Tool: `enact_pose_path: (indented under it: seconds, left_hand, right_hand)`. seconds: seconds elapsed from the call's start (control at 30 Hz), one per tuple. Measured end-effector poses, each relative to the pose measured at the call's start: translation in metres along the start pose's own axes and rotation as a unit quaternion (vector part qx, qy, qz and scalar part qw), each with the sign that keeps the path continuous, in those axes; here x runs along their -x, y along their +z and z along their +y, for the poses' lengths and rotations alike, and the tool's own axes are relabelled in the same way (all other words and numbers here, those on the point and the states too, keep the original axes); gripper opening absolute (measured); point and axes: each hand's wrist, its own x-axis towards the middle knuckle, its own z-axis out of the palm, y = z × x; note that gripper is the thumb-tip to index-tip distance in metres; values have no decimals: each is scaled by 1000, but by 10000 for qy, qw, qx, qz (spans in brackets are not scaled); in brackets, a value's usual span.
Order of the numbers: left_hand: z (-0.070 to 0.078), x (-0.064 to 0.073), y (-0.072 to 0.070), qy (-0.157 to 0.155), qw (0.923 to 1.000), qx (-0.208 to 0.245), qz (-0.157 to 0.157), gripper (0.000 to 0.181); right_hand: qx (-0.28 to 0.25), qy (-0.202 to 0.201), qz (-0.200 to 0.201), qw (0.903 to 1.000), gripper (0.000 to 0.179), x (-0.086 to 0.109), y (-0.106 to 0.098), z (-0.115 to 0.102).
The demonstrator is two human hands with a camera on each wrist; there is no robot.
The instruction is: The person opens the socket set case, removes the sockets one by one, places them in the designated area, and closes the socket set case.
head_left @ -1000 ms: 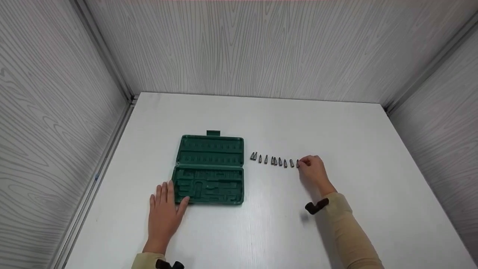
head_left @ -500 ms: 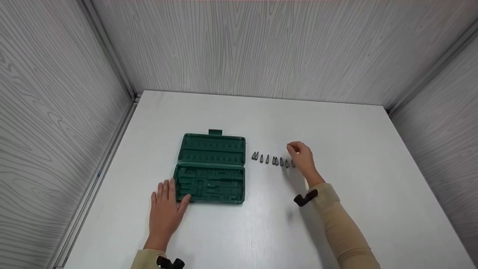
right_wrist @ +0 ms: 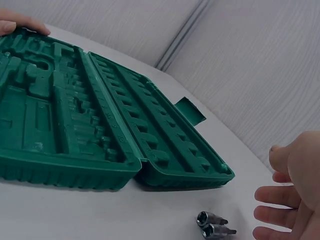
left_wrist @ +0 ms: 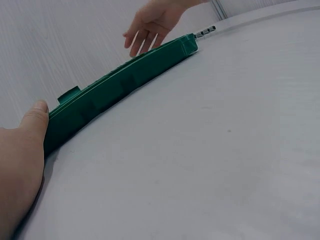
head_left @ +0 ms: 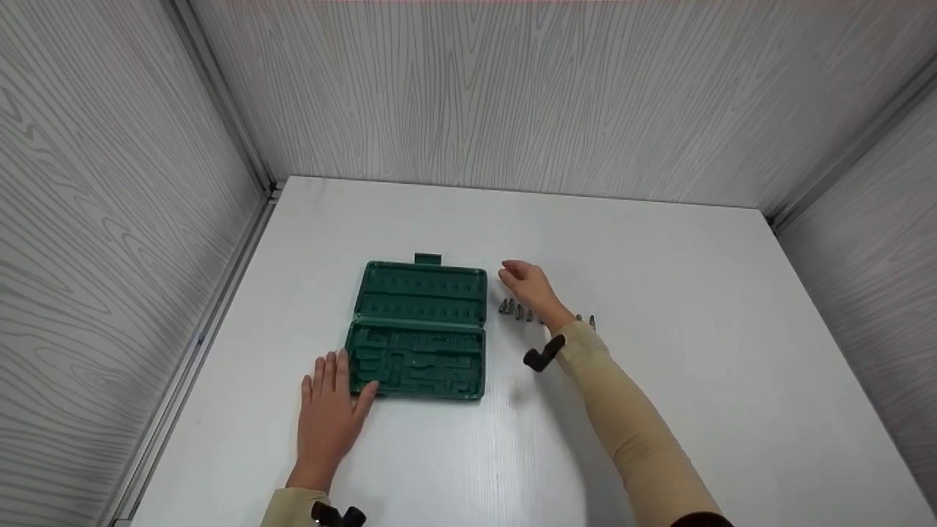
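Observation:
A dark green tool case [head_left: 421,322] lies unfolded flat on the table, its moulded slots bare. My left hand [head_left: 326,421] rests at its near left corner, fingers straight along the side and thumb on the front edge. To the right of the case is a row of small metal socket bits [head_left: 519,312]. Above that row hovers my right hand [head_left: 533,288], fingers loosely bent. In the right wrist view nothing shows between the right hand's fingers [right_wrist: 276,196], and two socket bits [right_wrist: 216,230] lie beside them. My right forearm hides the middle of the row.
The white table [head_left: 659,256] carries the case and bits. Grey wood-grain panels [head_left: 468,95] close it in at the back and both sides. A latch tab [head_left: 427,258] sticks out from the case's far edge.
My right hand has let go of the rightmost socket bit, lifted and moved left over the row toward the case. The left hand stays on the case. The view has shifted slightly.

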Motion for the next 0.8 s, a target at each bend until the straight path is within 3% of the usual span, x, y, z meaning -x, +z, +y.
enact_pose_path:
  seconds: [0.23, 0.43, 0.63, 0.8]
  left_hand:
    - [1, 1, 2, 37, 10000, 20, -51, 83]
    - [0, 0, 0, 63, 9999, 35, -105, 83]
    - [-5, -1, -3, 71, 9998, 47, -159, 83]
    - [-12, 0, -4, 72, 9999, 53, -129, 83]
  right_hand:
    - [379, 130, -287, 9988, 51, -9, 17, -5]
    - [304, 124, -242, 9992, 52, -6, 26, -9]
    - [-420, -300, 334, 9981, 48, 5, 33, -20]
    - [-1197, -995, 560, 9862, 45, 19, 42, -32]
